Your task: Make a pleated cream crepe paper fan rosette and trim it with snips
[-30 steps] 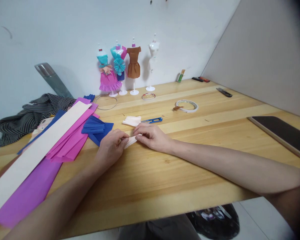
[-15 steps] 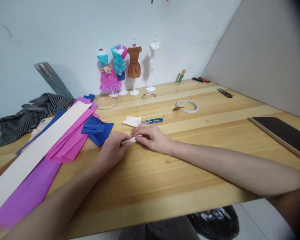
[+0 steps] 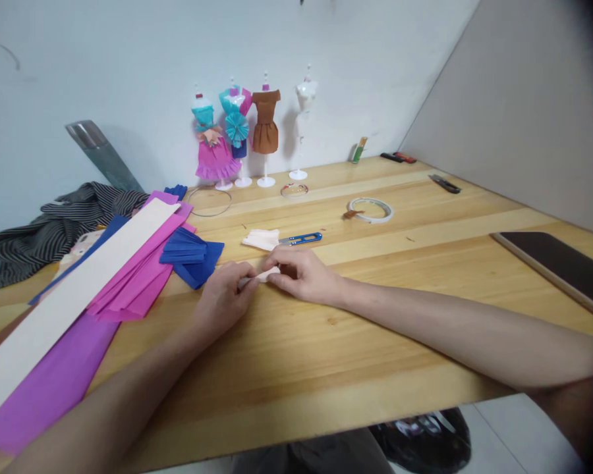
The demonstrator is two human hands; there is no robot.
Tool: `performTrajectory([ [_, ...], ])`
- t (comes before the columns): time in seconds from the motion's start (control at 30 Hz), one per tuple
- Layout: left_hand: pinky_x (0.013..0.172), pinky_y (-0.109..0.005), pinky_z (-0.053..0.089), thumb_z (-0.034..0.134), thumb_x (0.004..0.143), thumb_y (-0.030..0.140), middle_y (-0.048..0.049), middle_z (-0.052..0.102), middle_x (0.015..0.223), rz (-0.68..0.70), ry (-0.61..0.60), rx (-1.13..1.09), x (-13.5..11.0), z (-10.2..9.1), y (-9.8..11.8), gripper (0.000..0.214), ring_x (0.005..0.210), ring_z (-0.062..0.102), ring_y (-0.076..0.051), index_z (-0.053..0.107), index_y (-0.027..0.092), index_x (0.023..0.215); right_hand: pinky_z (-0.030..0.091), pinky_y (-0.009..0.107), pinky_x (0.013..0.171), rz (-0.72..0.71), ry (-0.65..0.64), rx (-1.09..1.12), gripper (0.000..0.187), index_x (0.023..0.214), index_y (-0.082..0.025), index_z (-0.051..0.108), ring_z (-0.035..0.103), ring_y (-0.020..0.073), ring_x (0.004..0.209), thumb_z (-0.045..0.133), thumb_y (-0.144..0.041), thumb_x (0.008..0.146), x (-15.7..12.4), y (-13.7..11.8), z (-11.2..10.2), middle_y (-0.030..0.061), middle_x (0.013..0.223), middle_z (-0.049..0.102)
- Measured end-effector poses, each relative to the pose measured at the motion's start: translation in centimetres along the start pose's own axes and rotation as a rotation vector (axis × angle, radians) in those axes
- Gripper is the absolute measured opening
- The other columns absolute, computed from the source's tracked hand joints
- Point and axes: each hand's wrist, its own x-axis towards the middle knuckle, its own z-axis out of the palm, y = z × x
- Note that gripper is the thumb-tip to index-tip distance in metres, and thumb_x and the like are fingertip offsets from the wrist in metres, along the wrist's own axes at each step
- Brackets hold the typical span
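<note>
Low over the middle of the table, a small strip of pale cream crepe paper [image 3: 267, 274] is pinched between both hands. My left hand [image 3: 227, 291] is closed on its left end, thumb and fingers pressed together. Closed on the right end is my right hand [image 3: 304, 275], its fingers bent over the strip and covering much of it. Just beyond my fingers lie a pleated cream paper piece [image 3: 261, 238] and blue thread snips [image 3: 304, 239], which touch or nearly touch. Left of my left hand is folded blue crepe paper [image 3: 190, 253].
Long cream [image 3: 84, 289] and magenta paper [image 3: 143, 289] sheets cover the left side, beside a striped cloth [image 3: 64, 227]. Several small dress forms, one a bare form [image 3: 304, 118], stand along the wall. A tape roll [image 3: 385, 214], a craft knife [image 3: 445, 184] and a dark tablet-like slab [image 3: 553, 263] lie right.
My hands stay almost in place on the cream strip, with only a slight shift of the fingers. The rest of the table looks the same.
</note>
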Motion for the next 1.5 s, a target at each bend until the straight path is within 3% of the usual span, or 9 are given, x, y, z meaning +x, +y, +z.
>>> performTrajectory([
  [0.3, 0.064, -0.029, 0.039, 0.049, 0.083, 0.020, -0.0021, 0.059, 0.071, 0.031, 0.038, 0.017, 0.0, 0.1, 0.1, 0.014, 0.070, 0.052, -0.017, 0.060, 0.018, 0.076, 0.039, 0.024, 0.060, 0.021, 0.001, -0.011, 0.015, 0.078, -0.015, 0.065, 0.053, 0.0133, 0.065, 0.052, -0.007, 0.075, 0.0, 0.0, 0.1, 0.0023, 0.071, 0.060],
  [0.53, 0.065, -0.029, 0.042, 0.056, 0.080, 0.023, -0.0036, 0.065, 0.077, 0.101, 0.122, 0.002, 0.0, 0.3, -0.2, 0.014, 0.072, 0.057, -0.017, 0.063, 0.017, 0.091, 0.039, 0.024, 0.060, 0.047, 0.011, 0.003, 0.016, 0.075, -0.015, 0.063, 0.053, 0.0126, 0.063, 0.051, -0.005, 0.073, 0.0, 0.0, 0.0, 0.0018, 0.069, 0.060],
  [0.7, 0.065, -0.031, 0.041, 0.054, 0.085, 0.028, -0.0045, 0.062, 0.067, 0.267, 0.132, 0.167, 0.3, 0.3, -0.2, 0.020, 0.066, 0.052, -0.017, 0.064, 0.017, 0.073, 0.038, 0.024, 0.058, -0.013, 0.006, -0.050, 0.014, 0.074, -0.014, 0.063, 0.051, 0.0126, 0.060, 0.051, -0.007, 0.073, -0.1, -0.1, 0.1, 0.0015, 0.066, 0.058],
  [0.83, 0.066, -0.032, 0.040, 0.051, 0.086, 0.022, -0.0067, 0.063, 0.072, 0.335, 0.135, 0.254, 0.4, 0.4, -0.1, 0.023, 0.072, 0.050, -0.018, 0.061, 0.017, 0.066, 0.038, 0.024, 0.056, -0.019, 0.003, -0.054, 0.014, 0.073, -0.015, 0.063, 0.052, 0.0124, 0.058, 0.050, -0.009, 0.076, -0.1, -0.3, 0.1, 0.0015, 0.065, 0.058],
  [0.97, 0.066, -0.031, 0.038, 0.049, 0.084, 0.016, -0.0042, 0.058, 0.066, 0.239, 0.138, 0.137, 0.3, 0.2, 0.1, 0.024, 0.069, 0.048, -0.017, 0.056, 0.017, 0.061, 0.045, 0.027, 0.066, -0.073, 0.052, -0.060, 0.012, 0.082, -0.015, 0.063, 0.058, 0.0159, 0.071, 0.050, -0.016, 0.080, 0.0, -0.2, -0.5, 0.0061, 0.078, 0.063],
  [1.07, 0.068, -0.030, 0.038, 0.052, 0.083, 0.020, -0.0024, 0.058, 0.066, 0.097, 0.133, -0.127, 0.4, -0.3, 0.3, 0.022, 0.069, 0.049, -0.016, 0.058, 0.018, 0.063, 0.046, 0.033, 0.079, -0.042, 0.080, -0.280, 0.018, 0.092, -0.013, 0.062, 0.059, 0.0208, 0.089, 0.048, -0.016, 0.082, 0.5, 0.5, -1.8, 0.0117, 0.093, 0.064],
  [1.23, 0.056, -0.025, 0.032, 0.065, 0.073, 0.036, 0.0013, 0.053, 0.056, -0.289, 0.065, -0.734, 0.7, -1.1, 0.3, 0.024, 0.056, 0.044, -0.011, 0.066, 0.016, 0.061, 0.040, 0.036, 0.082, 0.291, -0.209, -0.789, 0.024, 0.103, -0.014, 0.065, 0.056, 0.0269, 0.096, 0.049, -0.021, 0.085, 1.6, 2.1, -4.3, 0.0151, 0.101, 0.064],
  [1.33, 0.057, -0.023, 0.033, 0.072, 0.066, 0.038, -0.0001, 0.059, 0.059, -0.432, 0.097, -0.936, 0.8, -1.3, 0.3, 0.023, 0.057, 0.046, -0.011, 0.072, 0.015, 0.066, 0.040, 0.031, 0.076, 0.355, -0.337, -0.799, 0.022, 0.100, -0.014, 0.065, 0.057, 0.0251, 0.092, 0.049, -0.020, 0.086, 2.0, 2.6, -5.1, 0.0144, 0.096, 0.064],
  [1.5, 0.061, -0.024, 0.038, 0.079, 0.059, 0.037, -0.0010, 0.060, 0.056, -0.562, 0.154, -1.146, 1.0, -1.4, 0.2, 0.022, 0.059, 0.051, -0.011, 0.074, 0.016, 0.062, 0.038, 0.030, 0.069, 0.380, -0.367, -0.745, 0.021, 0.095, -0.013, 0.065, 0.059, 0.0244, 0.083, 0.049, -0.013, 0.083, 2.2, 2.7, -5.9, 0.0152, 0.091, 0.064],
])
